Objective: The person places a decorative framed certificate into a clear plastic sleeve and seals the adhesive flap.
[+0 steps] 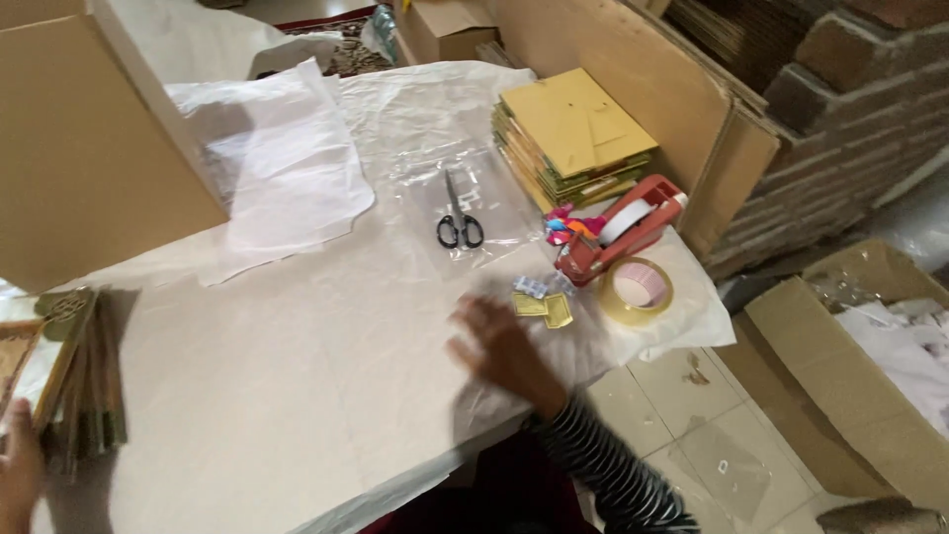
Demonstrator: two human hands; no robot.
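Observation:
My right hand (499,346) lies flat and blurred on the white paper-covered table (297,376), fingers spread, holding nothing. Just beyond its fingertips lie small gold foil pieces (546,308) and a small blister strip (530,287). My left hand (18,475) shows at the lower left edge, resting against a stack of green and gold flat booklets (74,381) that stands on edge. Whether it grips the stack I cannot tell.
Black-handled scissors (459,222) lie on a clear plastic sheet. A red tape dispenser (623,229) and a tape roll (637,291) sit at the right edge. A pile of yellow envelopes (573,133) stands behind. Cardboard boxes (79,148) (870,376) flank the table.

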